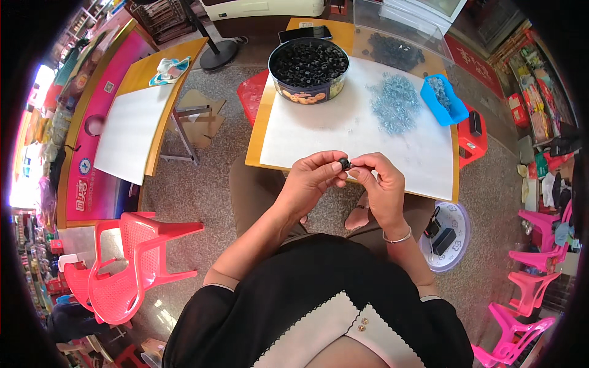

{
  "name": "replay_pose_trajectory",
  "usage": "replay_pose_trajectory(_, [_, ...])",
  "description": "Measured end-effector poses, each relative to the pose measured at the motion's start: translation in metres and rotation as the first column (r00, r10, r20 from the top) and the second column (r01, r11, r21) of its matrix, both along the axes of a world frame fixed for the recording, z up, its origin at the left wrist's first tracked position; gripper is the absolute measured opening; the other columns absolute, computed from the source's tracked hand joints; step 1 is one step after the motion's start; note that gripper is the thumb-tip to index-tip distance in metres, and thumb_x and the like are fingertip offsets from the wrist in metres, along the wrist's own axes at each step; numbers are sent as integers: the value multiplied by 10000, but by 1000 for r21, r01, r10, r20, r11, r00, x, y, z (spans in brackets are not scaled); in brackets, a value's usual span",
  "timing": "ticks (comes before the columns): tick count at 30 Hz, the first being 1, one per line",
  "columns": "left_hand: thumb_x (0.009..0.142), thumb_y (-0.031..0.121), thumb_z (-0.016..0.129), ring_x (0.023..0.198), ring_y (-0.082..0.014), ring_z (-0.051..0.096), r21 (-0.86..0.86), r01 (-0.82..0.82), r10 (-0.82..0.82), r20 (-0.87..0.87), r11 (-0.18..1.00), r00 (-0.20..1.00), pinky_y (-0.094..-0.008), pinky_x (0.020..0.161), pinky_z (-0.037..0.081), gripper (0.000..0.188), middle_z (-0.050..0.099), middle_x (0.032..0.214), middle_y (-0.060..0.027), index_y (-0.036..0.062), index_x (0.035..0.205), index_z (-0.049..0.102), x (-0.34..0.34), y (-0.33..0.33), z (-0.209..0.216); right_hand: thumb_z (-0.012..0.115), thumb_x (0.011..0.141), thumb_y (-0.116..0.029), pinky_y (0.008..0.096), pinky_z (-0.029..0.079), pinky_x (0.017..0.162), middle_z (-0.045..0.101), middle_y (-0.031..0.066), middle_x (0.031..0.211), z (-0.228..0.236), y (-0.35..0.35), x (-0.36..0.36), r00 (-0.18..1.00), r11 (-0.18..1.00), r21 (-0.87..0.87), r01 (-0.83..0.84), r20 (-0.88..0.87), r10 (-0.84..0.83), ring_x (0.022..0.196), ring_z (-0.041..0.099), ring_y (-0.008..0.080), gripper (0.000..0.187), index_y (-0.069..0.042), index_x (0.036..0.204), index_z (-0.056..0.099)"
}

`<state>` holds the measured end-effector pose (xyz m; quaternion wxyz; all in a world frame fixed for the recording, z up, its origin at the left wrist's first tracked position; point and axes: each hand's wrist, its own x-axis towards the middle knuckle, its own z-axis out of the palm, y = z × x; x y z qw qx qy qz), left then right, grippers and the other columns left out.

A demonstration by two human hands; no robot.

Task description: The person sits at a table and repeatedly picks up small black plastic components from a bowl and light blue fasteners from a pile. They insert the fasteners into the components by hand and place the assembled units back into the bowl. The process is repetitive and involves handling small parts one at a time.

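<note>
Just over the near edge of the white-covered table (pixel 319 132), my left hand (pixel 311 179) and my right hand (pixel 383 184) meet fingertip to fingertip. Between them is a small, round black part (pixel 345 164). My left thumb and forefinger pinch it; my right thumb and forefinger close on its other side, and whether they hold a second tiny piece is too small to tell. Beyond my left hand stands a round tub (pixel 310 97) full of similar black parts. Small clear bluish pieces (pixel 394 104) lie in a loose pile on the white sheet, farther right.
A blue plastic tray (pixel 457 112) holding clear pieces sits at the table's right edge. Behind are a transparent bin with black parts (pixel 396 52) and a phone (pixel 305 34). Red stools flank the table. A pink chair (pixel 138 264) stands left; a white basin (pixel 457 245) rests on the floor.
</note>
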<state>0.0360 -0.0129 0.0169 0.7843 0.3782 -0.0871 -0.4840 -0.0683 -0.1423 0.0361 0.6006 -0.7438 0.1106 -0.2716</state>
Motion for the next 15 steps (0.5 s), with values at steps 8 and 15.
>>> replay_pose_trajectory(8, [871, 68, 603, 722, -128, 604, 90, 26, -35, 101, 996, 994, -249, 673, 512, 215, 643, 877, -81, -44, 1055, 609, -1, 0, 3, 641, 783, 41, 249, 478, 637, 607, 58, 826, 3, 0, -4, 1000, 989, -148, 11, 4, -10, 750, 588, 136, 140, -24, 907, 631])
replay_pose_trajectory(15, [847, 104, 635, 667, -102, 593, 321, 58, -175, 350, 945, 920, -225, 659, 496, 207, 660, 803, -63, -20, 1010, 658, 8, 7, 17, 659, 772, 27, 236, 460, 631, 601, 41, 815, 12, -2, -9, 993, 976, -196, -92, -93, 75, 730, 572, 113, 128, -24, 884, 622])
